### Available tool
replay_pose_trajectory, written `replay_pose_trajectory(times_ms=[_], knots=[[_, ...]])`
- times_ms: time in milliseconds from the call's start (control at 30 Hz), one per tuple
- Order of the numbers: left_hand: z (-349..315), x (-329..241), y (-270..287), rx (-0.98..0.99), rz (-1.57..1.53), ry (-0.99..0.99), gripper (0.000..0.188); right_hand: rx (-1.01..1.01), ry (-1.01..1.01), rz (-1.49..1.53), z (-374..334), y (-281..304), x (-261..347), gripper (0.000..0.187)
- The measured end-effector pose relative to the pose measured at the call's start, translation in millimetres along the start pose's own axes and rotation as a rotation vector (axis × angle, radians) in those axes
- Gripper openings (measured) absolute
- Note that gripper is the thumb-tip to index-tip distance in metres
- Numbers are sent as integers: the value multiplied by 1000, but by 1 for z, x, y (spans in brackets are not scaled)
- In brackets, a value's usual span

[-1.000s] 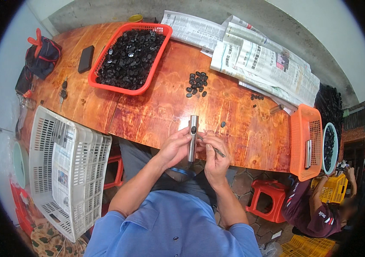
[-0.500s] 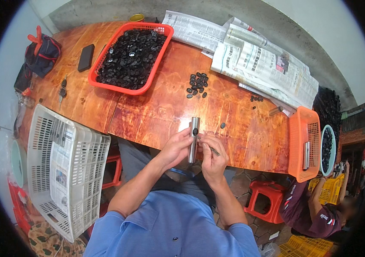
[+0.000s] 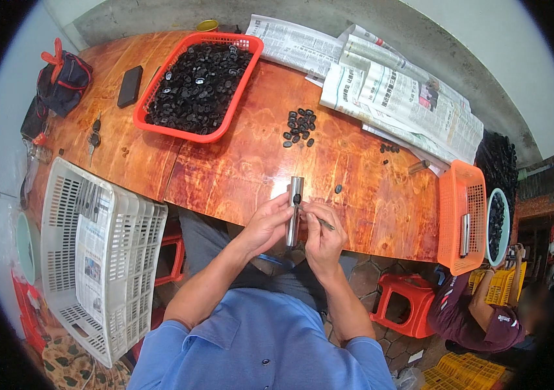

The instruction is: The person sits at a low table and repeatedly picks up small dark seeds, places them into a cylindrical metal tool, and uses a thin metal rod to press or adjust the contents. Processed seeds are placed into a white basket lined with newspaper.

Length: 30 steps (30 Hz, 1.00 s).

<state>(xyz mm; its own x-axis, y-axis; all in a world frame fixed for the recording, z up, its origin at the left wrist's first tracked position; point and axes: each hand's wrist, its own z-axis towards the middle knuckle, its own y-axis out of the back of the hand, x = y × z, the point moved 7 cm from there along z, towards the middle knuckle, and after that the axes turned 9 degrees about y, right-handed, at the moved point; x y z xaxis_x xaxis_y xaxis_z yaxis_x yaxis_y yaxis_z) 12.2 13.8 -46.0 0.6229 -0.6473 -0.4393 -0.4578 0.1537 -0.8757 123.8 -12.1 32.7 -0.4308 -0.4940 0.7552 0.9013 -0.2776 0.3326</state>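
Note:
My left hand (image 3: pixel 266 222) is closed round a shiny metal tube (image 3: pixel 292 233), held nearly upright in the picture at the table's front edge. A small black oval piece (image 3: pixel 297 199) sits on the tube's side. In my closed right hand (image 3: pixel 323 242) is a thin dark pen-like tool (image 3: pixel 326 225), its fingers against the right side of the tube near the oval piece. The tool's tip is too small to make out. One loose oval piece (image 3: pixel 338 189) lies right of my hands, and a group of similar black ovals (image 3: pixel 299 128) lies beyond them.
A red basket (image 3: pixel 140 122) full of black pieces stands at the far left. Newspapers (image 3: pixel 413 97) cover the back right. An orange basket (image 3: pixel 449 257) holds metal tubes. Left stands a white crate (image 3: pixel 137 253); a red stool (image 3: pixel 407 286) and another person (image 3: pixel 472 315) are at right.
My hands, the tube and the tool stay almost in place, with only a slight shift at the right hand. The other person at the right has moved their arms a little.

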Motion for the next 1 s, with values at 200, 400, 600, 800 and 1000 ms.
replay_pose_trajectory(times_ms=[200,400,600,800,1000], knots=[[1,3,5,-66,86,-68,56,93,300,-277,1,-11,21,13],[1,5,7,-68,112,-104,59,137,396,-383,2,-21,32,25],[2,6,10,-87,116,-102,54,154,372,-364,5,-21,32,22],[0,-1,6,-121,10,-60,38,-30,247,-144,-1,9,23,12],[2,1,5,-46,-45,5,38,-106,-56,130,-6,18,-5,10]])
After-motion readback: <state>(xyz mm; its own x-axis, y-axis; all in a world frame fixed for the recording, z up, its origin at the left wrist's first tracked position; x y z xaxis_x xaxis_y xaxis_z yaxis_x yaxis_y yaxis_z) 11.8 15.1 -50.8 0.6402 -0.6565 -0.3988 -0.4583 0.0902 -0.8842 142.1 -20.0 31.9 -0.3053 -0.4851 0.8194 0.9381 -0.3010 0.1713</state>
